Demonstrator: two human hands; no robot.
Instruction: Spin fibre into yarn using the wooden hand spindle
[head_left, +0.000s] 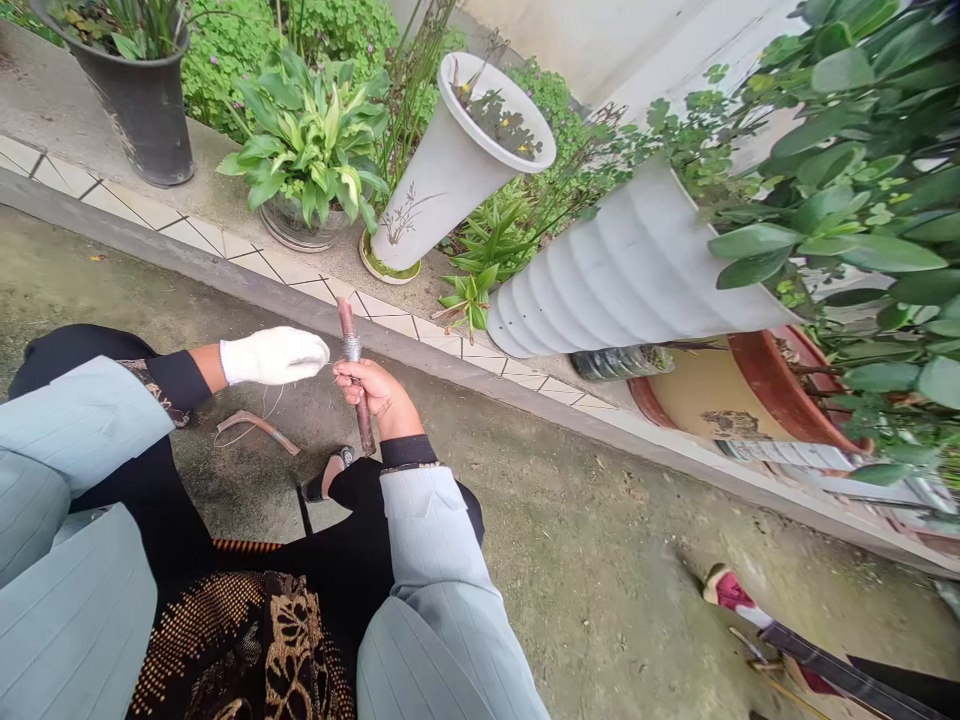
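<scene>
My right hand (367,388) is wrapped round a brown wooden stick (365,425), which stands nearly upright in front of my knees. Silvery thin wire (351,347) is wound in several turns about the stick, just above my fingers. In a white knitted glove, my left hand (276,355) is closed beside the stick, its fingertips at the winding. It seems to pinch the wire's end, though the fingers largely hide it. Below the glove hangs a thin strand. A curved stick (259,428) lies on the ground under my left hand, a thin loop beside it.
A tiled ledge (300,285) crosses ahead, bearing a black pot (139,110), a tall white planter (427,190), a ribbed grey planter (607,270) and a yellow-and-red pot (697,385). Another person's red shoe (726,588) is at the lower right on the concrete ground (570,540).
</scene>
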